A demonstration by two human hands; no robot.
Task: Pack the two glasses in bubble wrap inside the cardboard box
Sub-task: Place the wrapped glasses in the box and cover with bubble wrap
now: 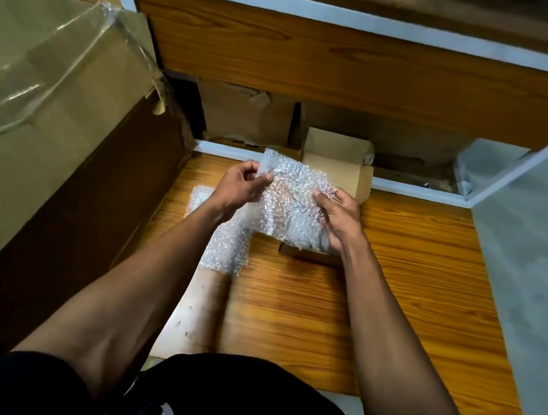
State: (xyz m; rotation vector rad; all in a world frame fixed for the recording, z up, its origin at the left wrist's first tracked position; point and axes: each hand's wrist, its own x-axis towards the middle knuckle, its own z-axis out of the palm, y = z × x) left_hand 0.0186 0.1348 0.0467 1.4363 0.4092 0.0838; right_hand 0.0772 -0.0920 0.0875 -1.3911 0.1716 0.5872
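Observation:
I hold a sheet of bubble wrap [292, 197] up over the small open cardboard box [336, 166] on the wooden table. My left hand [238, 187] pinches its upper left edge. My right hand [338, 217] grips its right side, where the wrap seems bundled around something I cannot make out. The box's near flap [308, 253] shows below the sheet. A second piece of bubble wrap [225, 242] lies flat on the table under my left forearm. No bare glass is visible.
A large taped cardboard carton [52, 118] stands close on the left. A white-framed wooden shelf [351, 68] rises behind the table, with brown cardboard pieces [246, 114] beneath it. A grey floor [527, 273] lies to the right of the wooden table [412, 276].

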